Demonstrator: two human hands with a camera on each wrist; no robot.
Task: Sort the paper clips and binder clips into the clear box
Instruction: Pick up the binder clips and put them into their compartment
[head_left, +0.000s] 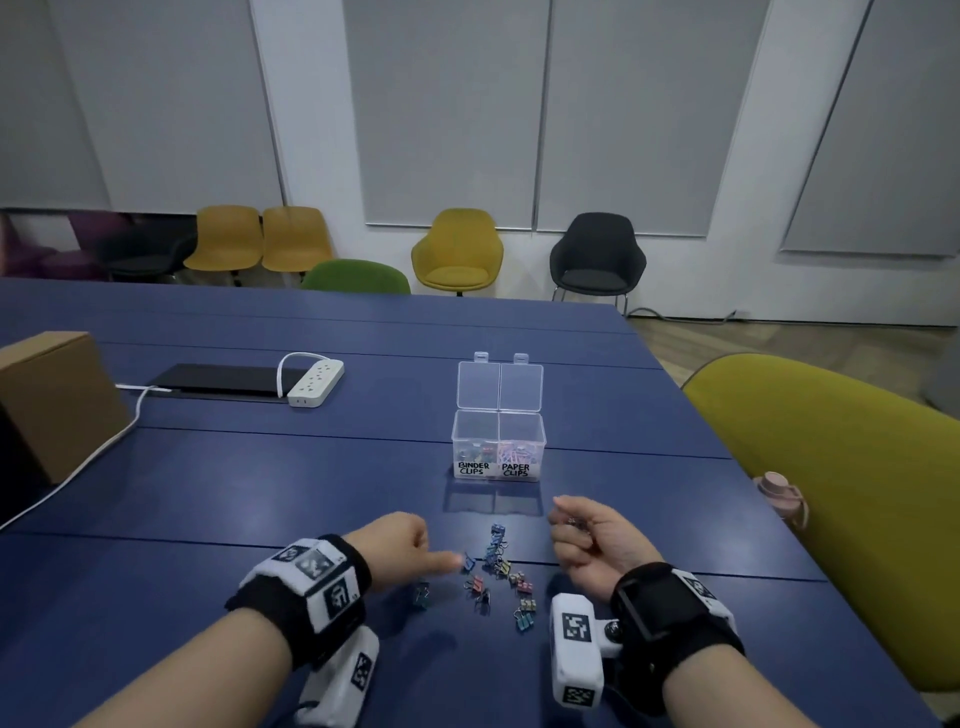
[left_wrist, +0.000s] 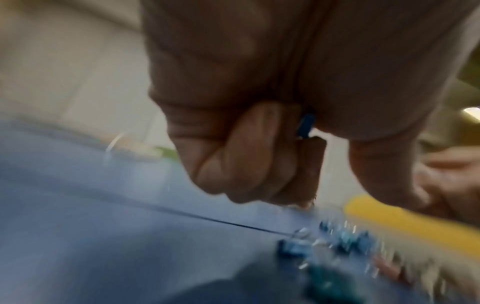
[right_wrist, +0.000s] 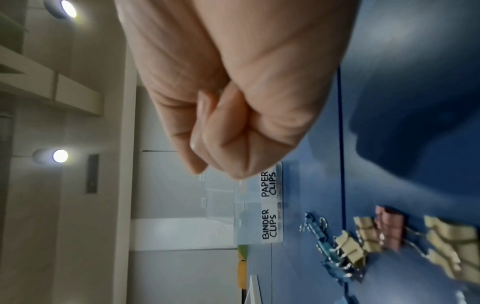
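A blue table (head_left: 260, 467) carries a clear box (head_left: 497, 447), scattered binder clips (head_left: 498, 574), a white power strip (head_left: 316, 383) and a cardboard box (head_left: 54, 400).

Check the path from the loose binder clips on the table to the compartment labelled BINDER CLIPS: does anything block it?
Nothing visible does. Bare blue table lies between the binder clips and the clear box, and both lids stand open.

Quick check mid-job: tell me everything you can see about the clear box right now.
The clear box is see-through plastic with two side-by-side compartments, each with its own hinged lid standing open. Handwritten labels read BINDER CLIPS on its left half, PAPER CLIPS on its right; both hold some clips. It sits upright on the blue table, beyond the loose clips; nothing else touches it.
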